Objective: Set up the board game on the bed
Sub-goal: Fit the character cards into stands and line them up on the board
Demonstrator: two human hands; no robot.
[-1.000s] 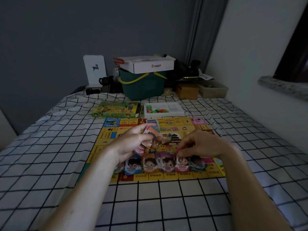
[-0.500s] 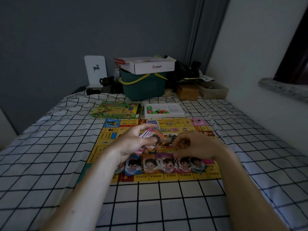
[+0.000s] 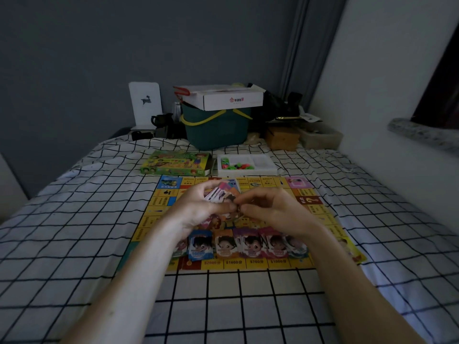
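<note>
Board game board (image 3: 159,202) lies flat on the bed (image 3: 74,219), and my left hand (image 3: 198,209) grips the fanned card stack (image 3: 223,194) above it. My right hand (image 3: 270,209) pinches the next card's edge; I'd peel one cleanly, then lay it in the row of cards (image 3: 246,244).

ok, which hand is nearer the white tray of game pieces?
Right. The right hand sits almost straight below the tray; the left hand, holding the cards, is further left.
</note>
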